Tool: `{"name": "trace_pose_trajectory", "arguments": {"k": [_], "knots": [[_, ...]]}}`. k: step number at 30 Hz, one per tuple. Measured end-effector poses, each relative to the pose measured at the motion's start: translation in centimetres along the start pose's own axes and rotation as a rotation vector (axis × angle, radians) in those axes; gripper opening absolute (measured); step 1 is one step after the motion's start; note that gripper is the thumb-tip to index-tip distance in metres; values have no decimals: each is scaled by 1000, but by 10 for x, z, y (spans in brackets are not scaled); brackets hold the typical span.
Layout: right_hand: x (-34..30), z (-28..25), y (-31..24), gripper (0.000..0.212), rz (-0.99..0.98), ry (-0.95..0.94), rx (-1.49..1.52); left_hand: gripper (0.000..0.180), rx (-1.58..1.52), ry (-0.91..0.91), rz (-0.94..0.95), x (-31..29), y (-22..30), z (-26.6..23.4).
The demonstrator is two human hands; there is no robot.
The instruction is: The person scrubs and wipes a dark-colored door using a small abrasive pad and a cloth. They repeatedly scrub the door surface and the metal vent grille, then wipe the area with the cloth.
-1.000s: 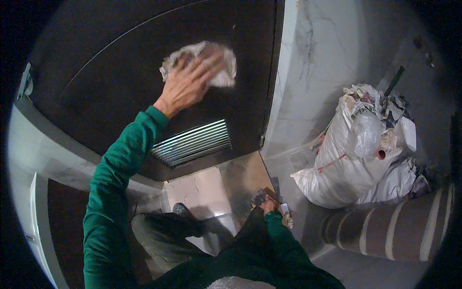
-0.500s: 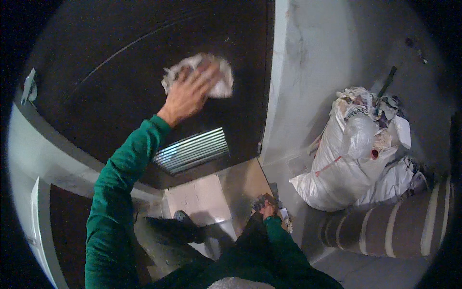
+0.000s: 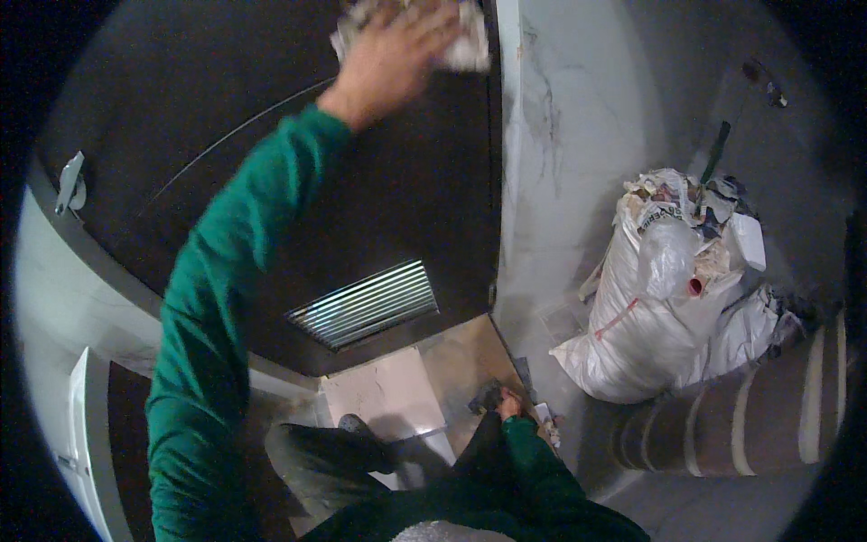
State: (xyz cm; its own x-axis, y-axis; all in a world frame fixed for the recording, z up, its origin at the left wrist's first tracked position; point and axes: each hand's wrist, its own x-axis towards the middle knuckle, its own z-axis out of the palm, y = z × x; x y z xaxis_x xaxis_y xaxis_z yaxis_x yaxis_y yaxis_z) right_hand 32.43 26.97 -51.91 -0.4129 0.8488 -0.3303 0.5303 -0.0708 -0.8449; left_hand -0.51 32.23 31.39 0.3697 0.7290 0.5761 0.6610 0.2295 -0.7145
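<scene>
My left hand [image 3: 397, 59] presses a crumpled whitish cloth [image 3: 470, 45] against the dark brown door [image 3: 397, 172], high up near its right edge. The fingers lie spread over the cloth, slightly blurred, and part of the cloth is cut off by the top of the view. Low in the middle, my right hand [image 3: 510, 405] rests by my right knee, next to a dark shoe [image 3: 486, 397]. It is small and dim there, so I cannot make out whether its fingers hold anything. A slatted vent grille [image 3: 366, 303] is set in the lower part of the door.
Full white sacks [image 3: 623, 343] of rubbish lean against the grey wall [image 3: 578, 135] on the right. A brown striped roll [image 3: 713, 425] lies before them. A door handle [image 3: 70, 185] sticks out at the far left. Pale tiles [image 3: 384, 393] cover the floor at the door's foot.
My left hand has slid the cloth upward and a little right across the door. My right hand has shifted slightly down and right. The whole view has tilted a little.
</scene>
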Motion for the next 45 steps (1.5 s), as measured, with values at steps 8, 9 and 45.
{"name": "trace_pose_trajectory", "arguments": {"k": [8, 9, 45], "knots": [[14, 7, 19, 33, 305, 1, 608, 56, 12, -63, 246, -12, 19, 5], [14, 6, 20, 32, 304, -1, 617, 63, -61, -109, 124, 14, -2, -3], [-36, -31, -35, 44, 283, -39, 638, 36, -1451, -1070, -724, -381, 277, 28]]}}
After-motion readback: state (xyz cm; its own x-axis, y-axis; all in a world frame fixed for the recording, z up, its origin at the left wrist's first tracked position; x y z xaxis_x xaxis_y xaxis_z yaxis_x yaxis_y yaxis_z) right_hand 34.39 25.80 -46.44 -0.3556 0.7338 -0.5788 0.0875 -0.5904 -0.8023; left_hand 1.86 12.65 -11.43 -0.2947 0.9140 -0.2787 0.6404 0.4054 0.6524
